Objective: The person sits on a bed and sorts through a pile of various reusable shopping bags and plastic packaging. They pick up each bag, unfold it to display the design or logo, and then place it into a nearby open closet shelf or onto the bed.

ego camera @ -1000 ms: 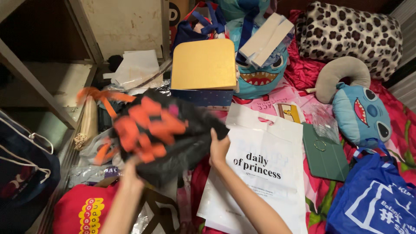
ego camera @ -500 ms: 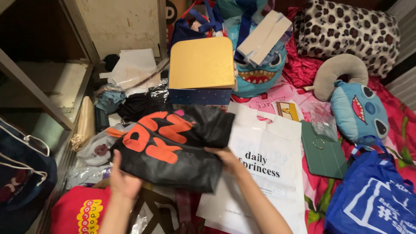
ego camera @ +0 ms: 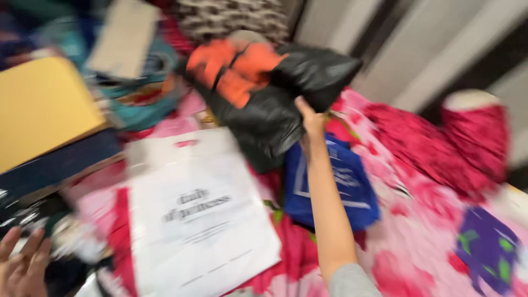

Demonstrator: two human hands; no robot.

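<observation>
My right hand is stretched forward and grips a black plastic bag with orange lettering, held up above the pink flowered bedspread. The bag hangs over a blue tote bag. My left hand is at the lower left corner, fingers spread, holding nothing, near dark clutter. A white plastic bag with black print lies flat between my two arms. The whole view is blurred by motion.
A box with a yellow lid and dark blue sides sits at the left. Behind it are a teal plush toy and a leopard-print pillow. A pale wall runs along the right of the bed.
My left hand has let go of the black bag and dropped to the lower left. My right hand has carried the bag up and to the right. The view has swung right.
</observation>
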